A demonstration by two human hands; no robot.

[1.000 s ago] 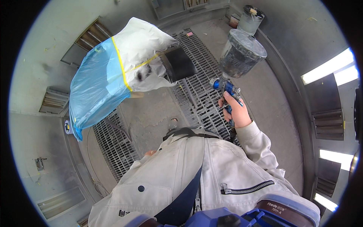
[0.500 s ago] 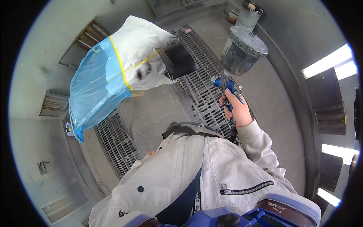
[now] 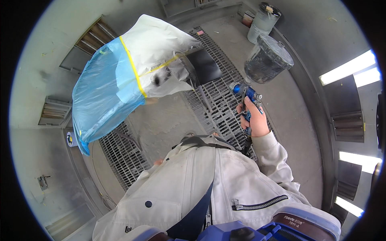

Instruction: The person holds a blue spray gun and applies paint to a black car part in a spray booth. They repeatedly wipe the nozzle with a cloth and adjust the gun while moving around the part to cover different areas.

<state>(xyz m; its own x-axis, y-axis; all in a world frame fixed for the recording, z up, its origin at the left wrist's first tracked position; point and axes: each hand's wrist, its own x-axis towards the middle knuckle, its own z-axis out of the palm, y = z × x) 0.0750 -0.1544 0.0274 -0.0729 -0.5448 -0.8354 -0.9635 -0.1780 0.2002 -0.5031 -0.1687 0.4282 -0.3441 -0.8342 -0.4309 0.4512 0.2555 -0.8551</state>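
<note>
My right hand (image 3: 256, 116) is closed around the grip of a blue spray gun (image 3: 246, 91). Above the gun is its grey, paint-stained cup (image 3: 268, 60) with a lid, tilted to the right. Of my left hand (image 3: 159, 161) only a sliver shows past my jacket; its fingers are hidden. Ahead, to the left of the gun and apart from it, a glossy black panel (image 3: 204, 67) sticks out from white masking sheet (image 3: 159, 36) with dark overspray on it. Yellow tape (image 3: 132, 66) joins that sheet to blue plastic film (image 3: 100, 88).
Metal floor grating (image 3: 217, 96) runs in strips across the grey floor. A dark hose (image 3: 247, 146) hangs below the gun. At the far right stands a bucket (image 3: 263, 24) by the wall. Lit panels (image 3: 350, 66) line the right wall, and a loose hose (image 3: 106, 201) lies at the left.
The spray gun and its cup have shifted slightly right in view, my right hand still around the grip. The covered piece and the black panel also appear a little further right.
</note>
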